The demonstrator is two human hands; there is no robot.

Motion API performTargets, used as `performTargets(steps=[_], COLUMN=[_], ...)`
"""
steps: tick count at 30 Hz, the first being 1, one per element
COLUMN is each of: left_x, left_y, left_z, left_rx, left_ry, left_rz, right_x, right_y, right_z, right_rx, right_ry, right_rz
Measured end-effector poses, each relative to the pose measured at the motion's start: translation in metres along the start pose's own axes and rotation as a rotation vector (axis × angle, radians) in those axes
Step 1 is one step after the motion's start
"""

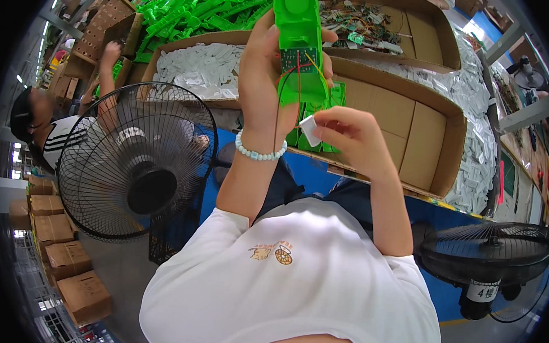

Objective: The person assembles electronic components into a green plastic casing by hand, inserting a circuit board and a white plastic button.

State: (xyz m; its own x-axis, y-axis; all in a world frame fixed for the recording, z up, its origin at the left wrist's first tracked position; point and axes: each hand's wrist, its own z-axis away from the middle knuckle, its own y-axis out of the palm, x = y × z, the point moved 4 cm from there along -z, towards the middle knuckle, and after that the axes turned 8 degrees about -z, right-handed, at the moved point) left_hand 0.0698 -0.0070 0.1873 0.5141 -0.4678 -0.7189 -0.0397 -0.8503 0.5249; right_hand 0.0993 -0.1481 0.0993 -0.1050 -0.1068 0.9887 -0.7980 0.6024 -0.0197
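Note:
My left hand [259, 71], with a beaded bracelet at the wrist, is wrapped round a long green plastic housing [295, 33] held upright above the trays. Near its lower part sits a small dark green circuit board [290, 62] with thin red, yellow and dark wires running from it. Just below and to the right, my right hand [354, 135] pinches a small flat white rectangular piece [310, 131] between thumb and fingers. The wires hang toward that piece; whether they join it I cannot tell. More green plastic parts [337, 95] lie behind the housing.
Ahead are a cardboard tray [435, 127], another with wired circuit boards [363, 27], and heaps of white pieces [196, 68] and green parts [202, 9]. Black fans stand left [152, 190] and right [491, 251]. A co-worker [65, 136] sits beyond the left fan. Cartons [85, 295] are stacked lower left.

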Motion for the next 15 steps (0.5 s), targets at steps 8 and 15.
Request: performTargets(steps=[8,15], left_x=[0.0,0.012], left_y=[-0.008,0.009], left_z=[0.013,0.045], left_rx=[-0.176,-0.066], left_ry=[-0.013,-0.186], left_rz=[-0.269,-0.211], right_x=[0.07,0.101], right_y=[-0.02,-0.02], right_z=[0.006,-0.013], right_rx=[-0.68,-0.672], right_ry=[-0.791,-1.214], right_rz=[0.584,0.347])
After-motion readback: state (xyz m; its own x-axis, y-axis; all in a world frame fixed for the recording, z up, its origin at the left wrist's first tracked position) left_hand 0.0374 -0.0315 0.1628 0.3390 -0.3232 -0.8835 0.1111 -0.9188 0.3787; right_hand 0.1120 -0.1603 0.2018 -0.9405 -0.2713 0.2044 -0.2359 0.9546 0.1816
